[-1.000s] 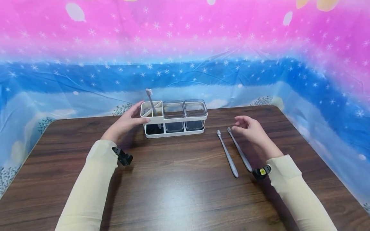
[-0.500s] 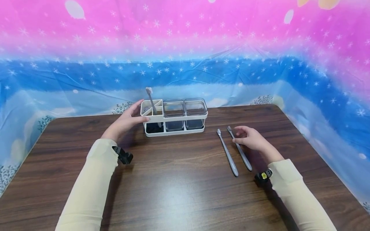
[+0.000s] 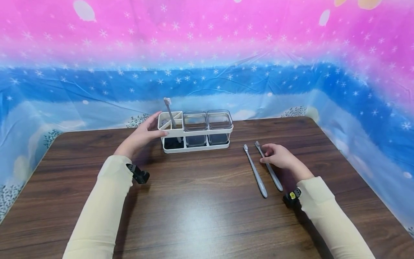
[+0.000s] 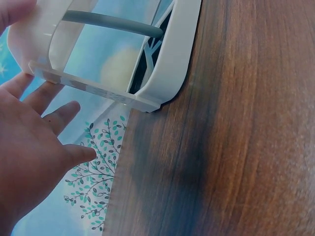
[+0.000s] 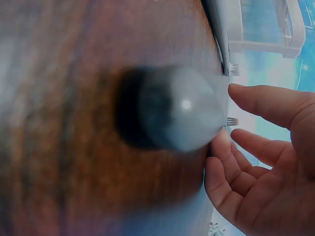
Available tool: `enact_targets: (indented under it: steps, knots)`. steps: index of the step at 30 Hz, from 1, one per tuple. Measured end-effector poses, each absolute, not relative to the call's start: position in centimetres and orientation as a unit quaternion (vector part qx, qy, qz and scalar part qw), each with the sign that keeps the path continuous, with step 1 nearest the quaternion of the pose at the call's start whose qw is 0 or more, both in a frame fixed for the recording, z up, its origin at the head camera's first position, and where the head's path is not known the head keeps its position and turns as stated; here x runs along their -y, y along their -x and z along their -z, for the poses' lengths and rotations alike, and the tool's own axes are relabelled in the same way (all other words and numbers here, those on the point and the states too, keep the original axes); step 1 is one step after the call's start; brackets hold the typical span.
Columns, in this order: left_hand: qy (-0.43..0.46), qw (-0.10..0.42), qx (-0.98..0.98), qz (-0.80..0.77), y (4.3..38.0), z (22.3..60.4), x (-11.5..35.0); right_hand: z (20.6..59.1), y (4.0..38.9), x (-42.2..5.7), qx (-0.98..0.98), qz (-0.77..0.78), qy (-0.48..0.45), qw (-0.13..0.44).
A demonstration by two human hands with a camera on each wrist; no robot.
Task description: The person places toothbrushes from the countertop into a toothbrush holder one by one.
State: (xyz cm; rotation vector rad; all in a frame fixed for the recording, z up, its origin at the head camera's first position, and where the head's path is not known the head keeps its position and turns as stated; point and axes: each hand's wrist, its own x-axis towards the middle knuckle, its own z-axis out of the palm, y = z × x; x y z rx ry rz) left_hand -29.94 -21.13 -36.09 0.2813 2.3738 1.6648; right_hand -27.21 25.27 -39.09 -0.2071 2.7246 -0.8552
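A white toothbrush holder (image 3: 176, 133) stands at the back of the table, with one grey toothbrush (image 3: 169, 108) upright in its divided left section. My left hand (image 3: 137, 139) grips the holder's left end, thumb at the front and fingers around the side. Two grey toothbrushes lie to the right, heads pointing away. Over the upper part of the right toothbrush (image 3: 274, 177) hovers my right hand (image 3: 280, 157), thumb and index finger apart on either side of it. The left toothbrush (image 3: 255, 171) lies alongside, untouched. In the right wrist view, a rounded handle end (image 5: 182, 108) looms close and blurred.
Two clear square cups sit in the holder, a middle cup (image 3: 195, 122) and a right cup (image 3: 220, 121). The brown wooden table (image 3: 194, 201) ends at the back against a pink and blue snowflake cloth (image 3: 207, 61).
My right hand has come down and slightly nearer, its thumb and fingers now over the right toothbrush. The left hand stays on the holder.
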Motion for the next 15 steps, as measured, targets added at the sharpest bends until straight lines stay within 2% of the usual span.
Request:
enact_targets:
  steps: [15]
  knots:
    - [-0.097, 0.116, -0.81, -0.567, 30.03, 36.16, 21.17, 39.36, 27.65, -24.78, -0.949, 0.271, 0.062, 0.146]
